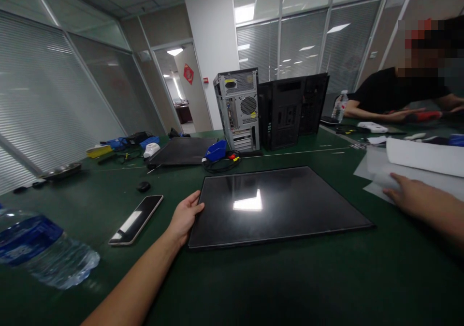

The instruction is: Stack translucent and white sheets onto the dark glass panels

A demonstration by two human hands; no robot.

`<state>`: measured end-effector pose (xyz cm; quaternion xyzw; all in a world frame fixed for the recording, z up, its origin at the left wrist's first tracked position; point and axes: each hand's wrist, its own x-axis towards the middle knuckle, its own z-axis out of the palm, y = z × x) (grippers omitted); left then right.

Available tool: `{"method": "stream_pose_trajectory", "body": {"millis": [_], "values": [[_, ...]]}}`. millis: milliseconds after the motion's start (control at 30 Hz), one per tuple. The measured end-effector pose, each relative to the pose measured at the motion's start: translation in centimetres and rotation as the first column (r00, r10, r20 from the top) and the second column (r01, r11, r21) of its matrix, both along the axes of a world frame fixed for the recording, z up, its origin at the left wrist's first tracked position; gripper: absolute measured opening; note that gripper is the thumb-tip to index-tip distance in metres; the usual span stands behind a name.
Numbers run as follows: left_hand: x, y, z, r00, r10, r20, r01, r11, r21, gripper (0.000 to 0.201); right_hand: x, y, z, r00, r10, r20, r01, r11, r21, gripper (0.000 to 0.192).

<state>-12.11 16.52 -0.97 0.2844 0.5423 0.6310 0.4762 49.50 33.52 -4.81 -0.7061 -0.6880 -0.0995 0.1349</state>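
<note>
A dark flat panel [275, 205] with a glossy face lies on the green table [253, 277] in front of me. My left hand [185, 215] rests against the panel's left edge, fingers curled on it. My right hand [409, 193] lies flat at the right, pressing on white sheets of paper [377, 171], apart from the panel. A rolled white sheet [424, 155] lies just behind that hand.
A phone [136, 219] lies face up left of the panel, a water bottle [39, 256] on its side at near left. Behind stand a grey computer case [239, 109] and a black case [282, 113], a second dark panel [181, 151], cables and tools. Another person [398, 94] sits far right.
</note>
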Motion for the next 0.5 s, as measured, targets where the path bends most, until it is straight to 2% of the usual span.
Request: {"method": "stream_pose_trajectory", "body": {"millis": [67,133,200,267,300,333,400,433,500], "values": [[0.2,0.0,0.0,0.998,0.054,-0.019,-0.054,0.999,0.004,0.070,-1.9,-1.8,1.9,0.997,-0.067,0.031,0.070,0.993,-0.097,0.071],[0.3,0.0,0.1,0.996,0.078,-0.034,-0.078,0.997,0.006,0.066,-3.9,-3.5,3.7,0.993,-0.088,0.079,0.095,0.991,-0.094,0.064],[0.4,0.0,0.1,0.997,0.069,-0.040,-0.068,0.998,0.008,0.060,-6.3,-4.9,5.2,0.993,-0.044,0.107,0.050,0.997,-0.056,0.062],[0.3,0.0,0.0,0.999,0.036,-0.039,-0.036,0.999,0.005,0.056,-9.0,-6.0,6.4,0.995,0.074,0.064,-0.068,0.994,-0.084,0.062],[0.2,0.0,-0.1,0.999,0.020,-0.041,-0.021,1.000,-0.002,0.056,-10.3,-6.4,6.8,0.987,0.158,-0.010,-0.158,0.979,-0.129,0.063],[0.2,0.0,-0.1,0.999,0.010,-0.047,-0.010,1.000,-0.011,0.056,-11.6,-6.8,7.2,0.962,0.249,-0.113,-0.267,0.947,-0.177,0.064],[0.0,0.0,-0.2,0.998,-0.002,-0.068,0.000,0.999,-0.032,0.056,-13.8,-7.5,7.5,0.860,0.401,-0.315,-0.475,0.856,-0.206,0.063],[0.0,0.1,-0.3,0.997,-0.005,-0.082,0.001,0.999,-0.041,0.056,-14.5,-7.8,7.5,0.831,0.434,-0.348,-0.515,0.836,-0.187,0.062],[0.0,0.1,-0.3,0.994,-0.008,-0.107,0.003,0.999,-0.049,0.055,-15.2,-8.0,7.0,0.876,0.412,-0.252,-0.456,0.877,-0.150,0.063]]}}
